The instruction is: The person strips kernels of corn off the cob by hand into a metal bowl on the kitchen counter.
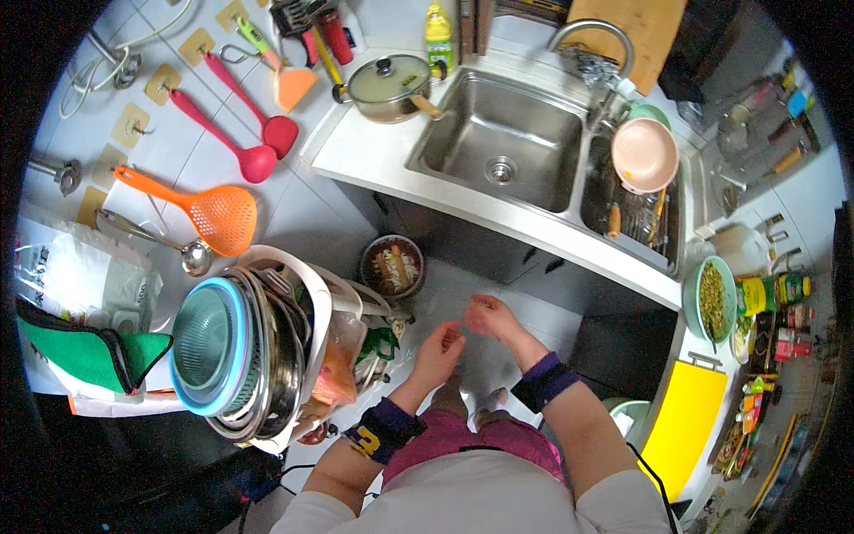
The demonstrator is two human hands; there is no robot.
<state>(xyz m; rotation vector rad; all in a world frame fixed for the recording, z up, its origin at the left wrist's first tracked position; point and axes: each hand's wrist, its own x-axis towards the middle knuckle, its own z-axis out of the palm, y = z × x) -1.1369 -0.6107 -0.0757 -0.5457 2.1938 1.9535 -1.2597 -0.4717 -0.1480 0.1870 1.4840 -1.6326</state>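
My left hand (438, 354) is in mid-air in front of my body, fingers loosely curled, with nothing visible in it. Just ahead and to its right is my right hand (492, 316), also bare, its fingers loosely bent. A small gap separates the two hands, and tiled floor (480, 354) shows beneath them. Dark bands (548, 380) wrap both forearms. Beyond the hands, a round container (392, 267) with scraps inside stands on the floor below the counter. A white rack (323, 307) to the left bears stacked bowls and colanders (208, 340).
Ahead runs a white counter (360, 157) with a steel sink (494, 133) and a lidded pot (388, 87). A pink bowl (644, 153) rests over the smaller basin. At right are a green bowl of chopped food (711, 294) and a yellow cutting board (684, 427). Utensils, including an orange skimmer (223, 217), hang at left.
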